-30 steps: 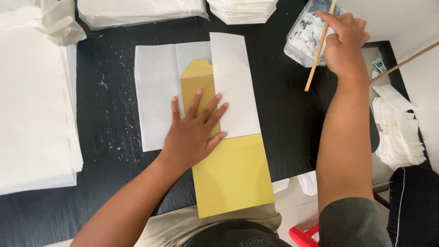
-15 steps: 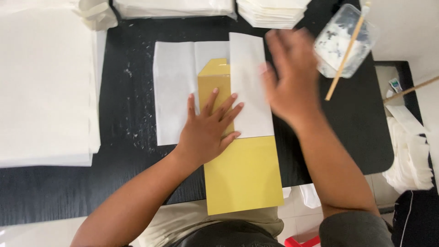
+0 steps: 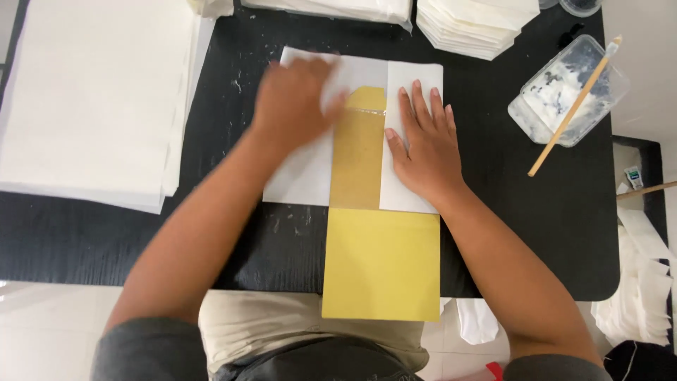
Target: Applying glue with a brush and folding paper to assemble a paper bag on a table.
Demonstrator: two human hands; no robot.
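Note:
A yellow card template (image 3: 381, 264) lies on the black table (image 3: 536, 233), its narrow upper part over a white paper sheet (image 3: 303, 176). The sheet's right flap (image 3: 409, 81) is folded over the template. My right hand (image 3: 423, 141) lies flat, fingers spread, on that folded flap. My left hand (image 3: 293, 99) rests on the sheet's left part near its top edge, blurred by motion, fingers bent on the paper. A glossy strip shows on the template near its tip (image 3: 367, 109).
A clear plastic tub of white paste (image 3: 564, 99) with a wooden stick (image 3: 575, 106) stands at the right. Stacks of white paper sit at the left (image 3: 92, 106) and along the far edge (image 3: 472, 25). More white folded pieces (image 3: 645, 296) lie off the table's right.
My right hand left the stick in the paste tub and came down flat on the folded flap. My left hand slid from the template's middle up to the sheet's left part.

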